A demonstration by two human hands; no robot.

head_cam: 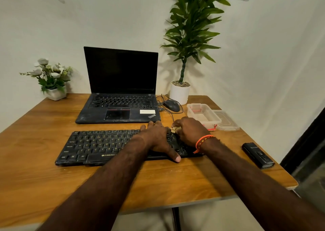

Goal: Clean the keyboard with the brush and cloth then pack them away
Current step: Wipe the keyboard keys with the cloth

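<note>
A dusty black keyboard [98, 147] lies across the wooden table [44, 178] in front of me. My left hand [156, 139] rests flat on its right half, fingers straight and thumb at the front edge. My right hand [189, 131] sits over the keyboard's far right corner and grips a small bunched beige cloth [174, 129], which peeks out between its fingers. A clear plastic box [209, 115] stands just behind the right hand, with something red inside, and its lid [226, 120] lies beside it. I see no brush plainly.
An open black laptop [119, 106] stands behind the keyboard, with a wired mouse [172, 105] to its right. A tall potted plant [180, 91] and a small flower pot [56, 93] stand at the back. A black oblong case [257, 155] lies near the right edge.
</note>
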